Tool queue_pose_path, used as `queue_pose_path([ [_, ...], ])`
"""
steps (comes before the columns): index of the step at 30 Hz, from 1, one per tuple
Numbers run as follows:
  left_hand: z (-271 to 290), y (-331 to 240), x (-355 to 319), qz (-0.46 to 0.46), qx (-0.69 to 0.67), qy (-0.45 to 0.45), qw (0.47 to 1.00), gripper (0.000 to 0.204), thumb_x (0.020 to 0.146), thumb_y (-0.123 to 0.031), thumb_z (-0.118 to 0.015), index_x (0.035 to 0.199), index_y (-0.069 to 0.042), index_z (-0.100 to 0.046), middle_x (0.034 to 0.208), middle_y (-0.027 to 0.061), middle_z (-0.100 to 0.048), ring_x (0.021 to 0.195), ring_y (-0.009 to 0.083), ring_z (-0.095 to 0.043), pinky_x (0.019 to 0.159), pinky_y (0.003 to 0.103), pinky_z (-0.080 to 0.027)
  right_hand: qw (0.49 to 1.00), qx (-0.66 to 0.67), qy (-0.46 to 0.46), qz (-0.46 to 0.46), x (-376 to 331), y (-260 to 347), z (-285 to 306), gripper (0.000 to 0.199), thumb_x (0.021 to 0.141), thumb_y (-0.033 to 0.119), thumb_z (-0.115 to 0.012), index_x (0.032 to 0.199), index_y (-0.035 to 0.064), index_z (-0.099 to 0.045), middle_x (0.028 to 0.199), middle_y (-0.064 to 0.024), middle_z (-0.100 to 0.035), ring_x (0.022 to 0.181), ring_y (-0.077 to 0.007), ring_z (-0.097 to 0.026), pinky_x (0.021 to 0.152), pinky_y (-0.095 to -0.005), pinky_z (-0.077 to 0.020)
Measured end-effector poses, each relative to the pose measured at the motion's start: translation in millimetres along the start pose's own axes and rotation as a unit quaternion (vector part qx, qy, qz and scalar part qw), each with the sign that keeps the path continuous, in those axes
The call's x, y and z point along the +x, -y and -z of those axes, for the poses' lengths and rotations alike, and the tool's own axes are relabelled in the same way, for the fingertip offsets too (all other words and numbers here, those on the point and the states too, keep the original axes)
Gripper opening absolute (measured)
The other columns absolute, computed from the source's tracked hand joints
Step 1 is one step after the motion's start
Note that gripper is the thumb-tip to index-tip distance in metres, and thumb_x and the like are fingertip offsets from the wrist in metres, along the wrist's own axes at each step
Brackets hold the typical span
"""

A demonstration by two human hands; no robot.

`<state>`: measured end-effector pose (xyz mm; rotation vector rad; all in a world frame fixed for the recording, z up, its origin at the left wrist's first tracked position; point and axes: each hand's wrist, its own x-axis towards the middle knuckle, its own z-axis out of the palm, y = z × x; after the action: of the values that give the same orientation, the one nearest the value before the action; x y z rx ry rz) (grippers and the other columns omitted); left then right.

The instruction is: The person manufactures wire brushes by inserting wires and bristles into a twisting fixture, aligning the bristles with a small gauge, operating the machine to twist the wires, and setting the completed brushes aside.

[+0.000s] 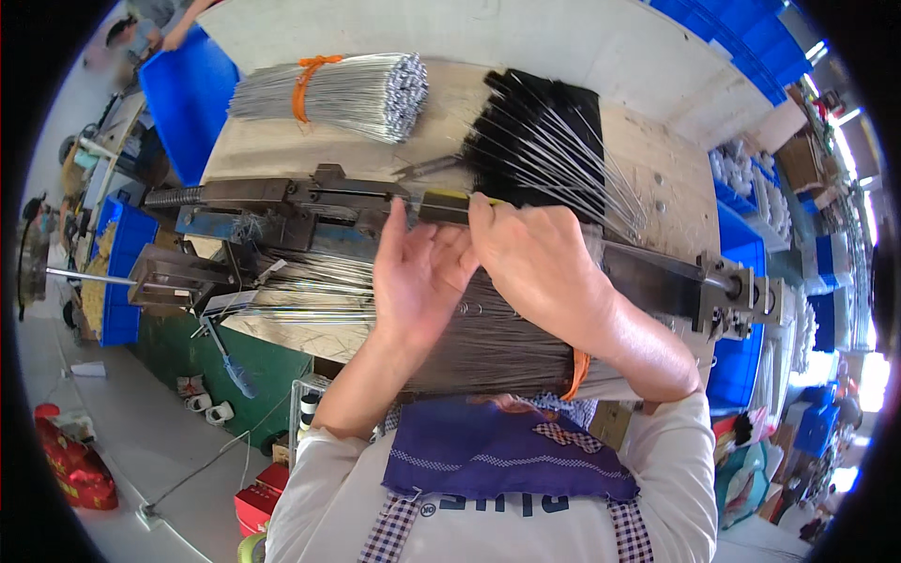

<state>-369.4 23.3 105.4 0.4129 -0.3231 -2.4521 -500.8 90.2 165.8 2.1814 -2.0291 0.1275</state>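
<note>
1. Dark metal fixture spans the wooden surface, a worker in a white shirt on its near side.
2. Left hand lies open, palm up, thumb beside the fixture and fingers reaching toward the other.
3. Right hand bends over the fixture, fingers curled; whether they grip anything cannot be told, the knuckles hiding the tips.
4. Gray thin rods, bound by an orange tie, lie below the hands, near the worker's body.
5. Behind the fixture, a silver rod bundle, cinched with an orange band, rests at left, while loose rods fan across black material at right.
6. Blue bin stands at upper left, another person's hand near its rim.
</note>
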Motion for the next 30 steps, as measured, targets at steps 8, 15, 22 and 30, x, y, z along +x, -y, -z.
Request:
queue_pose_path([
  [8,24.9,19.8,13.0,-0.041,0.059,-0.041,0.997,0.017,0.096,-0.019,-0.056,0.100,-0.004,-0.061,0.102,0.0087,-0.065,0.103,0.0206,-0.061,0.097,0.036,-0.048,0.999,0.027,-0.036,0.015,-26.8,-19.1,-8.7,0.033,0.074,0.006,-0.060,0.105,-0.0037,-0.054,0.079,-0.0134,-0.063,0.062,-0.0276,-0.065,0.053,-0.0360,-0.0506],
  [15,84.1,97.3,25.1,-0.162,0.437,-0.057,0.883,0.013,0.087,-0.008,-0.068,0.099,-0.008,-0.062,0.095,0.0027,-0.064,0.091,0.0143,-0.060,0.080,0.034,-0.052,0.960,0.216,0.176,-0.037,-107.7,-26.7,-79.0,0.032,0.079,0.013,-0.065,0.107,0.0079,-0.052,0.092,-0.0191,-0.064,0.082,-0.0395,-0.064,0.069,-0.0511,-0.0514],
  [22,32.6,34.6,-77.0,0.145,0.070,0.180,0.970,0.053,0.101,-0.025,-0.051,0.148,-0.005,-0.035,0.148,0.0113,-0.042,0.134,0.0250,-0.045,0.113,0.037,-0.034,0.967,0.136,0.183,0.112,-120.9,-43.9,-163.2,0.029,0.086,0.013,-0.058,0.112,0.0034,-0.057,0.088,-0.0130,-0.066,0.072,-0.0330,-0.068,0.061,-0.0453,-0.0538],
  [30,127.6,-80.0,-156.8,-0.223,0.843,-0.476,0.113,0.084,0.077,-0.019,-0.070,0.150,-0.011,-0.029,0.157,0.0254,-0.014,0.144,0.0447,-0.018,0.116,0.057,-0.018,0.950,0.264,0.159,0.057,-121.0,-41.1,-95.0,0.025,0.089,0.017,-0.063,0.109,0.0026,-0.057,0.095,-0.0225,-0.064,0.080,-0.0415,-0.064,0.064,-0.0475,-0.0517],
])
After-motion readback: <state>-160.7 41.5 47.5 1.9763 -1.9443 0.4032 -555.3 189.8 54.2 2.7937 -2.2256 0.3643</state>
